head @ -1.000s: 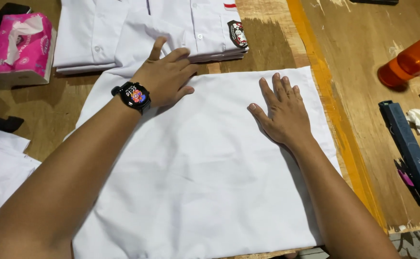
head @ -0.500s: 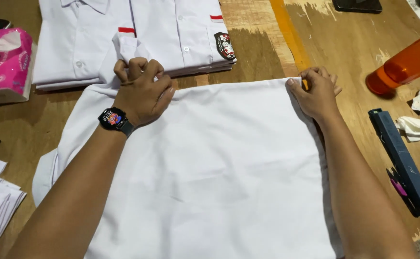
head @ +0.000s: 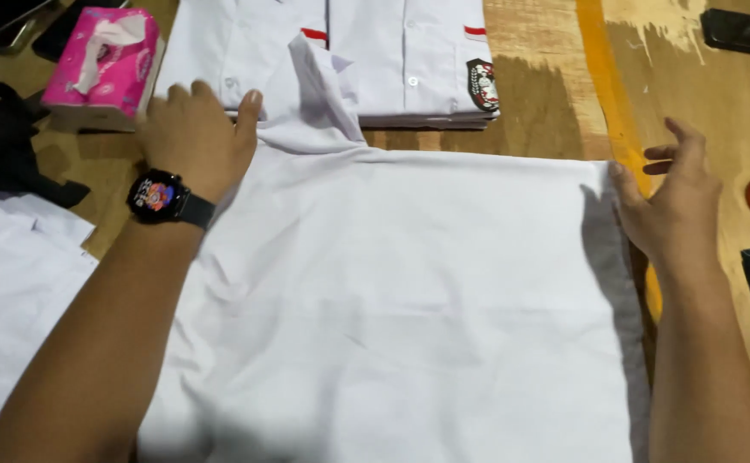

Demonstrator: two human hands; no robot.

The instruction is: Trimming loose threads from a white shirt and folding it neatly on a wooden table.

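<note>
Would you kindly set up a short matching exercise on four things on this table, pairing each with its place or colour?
Things:
1. tissue box
2. wristwatch
3. folded shirts
4. white shirt

Descriptions:
A. spread flat between the two hands
B. pink, at the far left
C. stacked at the far edge, with a badge on one pocket
D. black, on the left hand's wrist

Pairs: 1-B, 2-D, 3-C, 4-A

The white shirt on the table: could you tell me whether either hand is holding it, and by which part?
Neither grips it. The left hand lies flat on the white shirt at its top left corner; the open right hand touches its right edge.
</note>
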